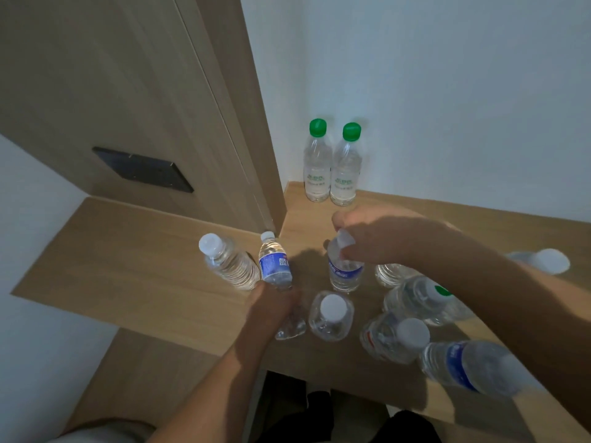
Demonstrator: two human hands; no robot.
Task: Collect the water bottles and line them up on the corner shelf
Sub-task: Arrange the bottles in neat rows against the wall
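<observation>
Two green-capped water bottles (317,161) (347,169) stand side by side in the far corner of the wooden shelf (128,251), against the white wall. My right hand (374,238) is closed over the cap and neck of an upright blue-label bottle (345,276) at mid-shelf. My left hand (271,305) grips the lower part of a second blue-label bottle (275,266), which leans away from me; its clear base shows below my fingers. A clear ribbed bottle (232,263) stands just left of it.
Several more bottles crowd the near right of the shelf: a white-capped one (331,314), another (395,340), a green-capped one (419,302) and a blue-label one (473,366). A wooden panel with a black plate (144,169) rises at the left.
</observation>
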